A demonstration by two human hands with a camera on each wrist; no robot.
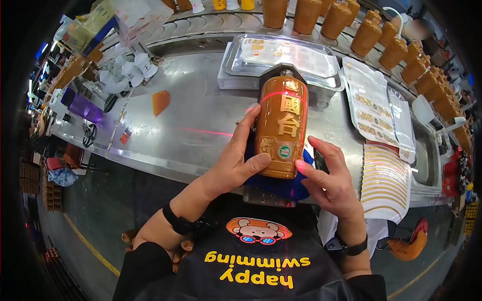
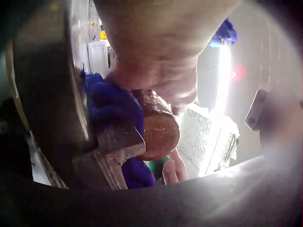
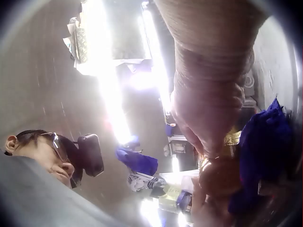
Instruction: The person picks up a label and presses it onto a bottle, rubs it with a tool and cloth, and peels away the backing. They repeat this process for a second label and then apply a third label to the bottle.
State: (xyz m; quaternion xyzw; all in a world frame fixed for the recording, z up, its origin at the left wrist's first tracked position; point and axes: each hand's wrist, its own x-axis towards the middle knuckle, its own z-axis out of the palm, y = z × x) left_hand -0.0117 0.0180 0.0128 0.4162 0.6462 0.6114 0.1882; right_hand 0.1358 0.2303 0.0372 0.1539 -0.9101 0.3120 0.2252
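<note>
A brown glazed bottle (image 1: 268,120) with gold raised characters lies tilted at the table's front edge, its neck pointing away. Near its base is a round green-and-white sticker (image 1: 285,151). My left hand (image 1: 236,160) grips the bottle's left side, thumb over the front near the bottom. At the lower right corner, the fingertips of my right hand (image 1: 334,183) rest by the bottle, fingers loosely spread. Blue cloth (image 1: 298,190) lies under the bottle over a support. In the left wrist view the bottle's round base (image 2: 161,135) shows beside the cloth (image 2: 111,101).
Behind the bottle stands a clear tray (image 1: 326,70) holding decal sheets. More gold decal sheets (image 1: 371,108) and a striped sheet (image 1: 385,180) lie at right. Several brown bottles (image 1: 336,21) line the conveyor (image 1: 211,27). An orange piece (image 1: 160,102) and a purple bottle (image 1: 83,106) are at left.
</note>
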